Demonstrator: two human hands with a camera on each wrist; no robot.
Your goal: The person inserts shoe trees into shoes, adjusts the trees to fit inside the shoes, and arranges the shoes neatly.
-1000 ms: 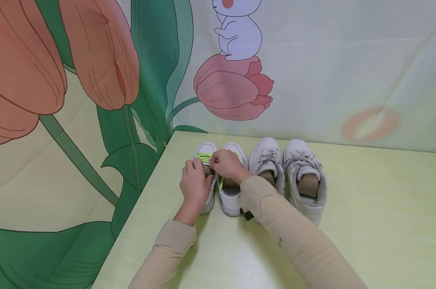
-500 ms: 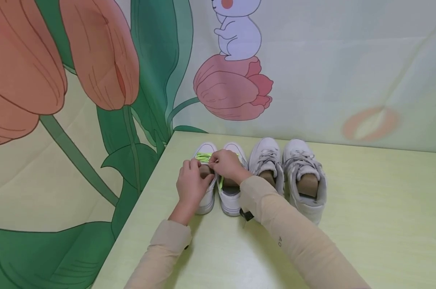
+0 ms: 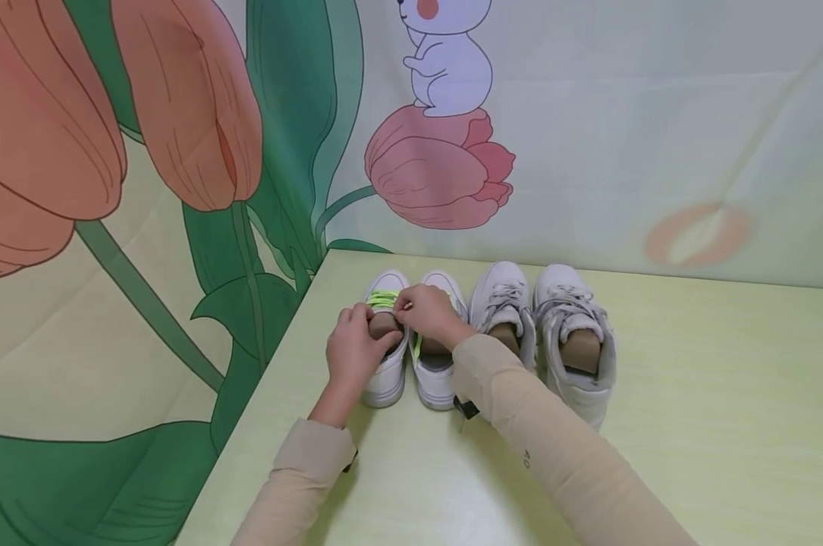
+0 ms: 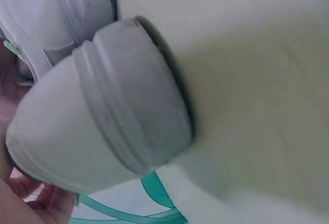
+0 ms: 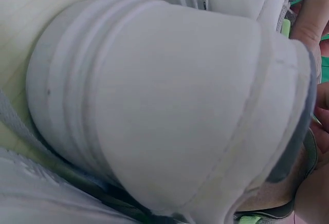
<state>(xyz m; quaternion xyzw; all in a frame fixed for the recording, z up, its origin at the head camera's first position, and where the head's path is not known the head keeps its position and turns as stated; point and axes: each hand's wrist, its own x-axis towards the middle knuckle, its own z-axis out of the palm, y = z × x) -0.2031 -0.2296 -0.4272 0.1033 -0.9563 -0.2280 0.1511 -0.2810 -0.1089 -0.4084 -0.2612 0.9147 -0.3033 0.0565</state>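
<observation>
Nearest my hands is the leftmost white shoe (image 3: 384, 383), with neon green shoelace (image 3: 384, 299) across its front and a brown insert (image 3: 384, 326) in its opening. My left hand (image 3: 353, 349) is at its left side, fingers curled by the laces and thumb over the opening. A bit of green shows by those fingertips in the left wrist view, so the fingers seem to grip a lace. My right hand (image 3: 430, 309) reaches over the second white shoe (image 3: 435, 390) and pinches at the leftmost shoe's laces; the pinched part is mostly hidden.
Two larger white shoes stand to the right, one (image 3: 503, 299) partly behind my right sleeve (image 3: 548, 432), the other (image 3: 585, 379) with grey laces. All stand on a pale yellow-green table (image 3: 711, 394), whose left edge runs diagonally. A wall hanging (image 3: 588, 152) with tulips rises behind.
My left hand has moved left and slightly toward me, uncovering more of the brown insert and the shoe's heel. My right hand has stayed nearly still. The shoes have not moved.
</observation>
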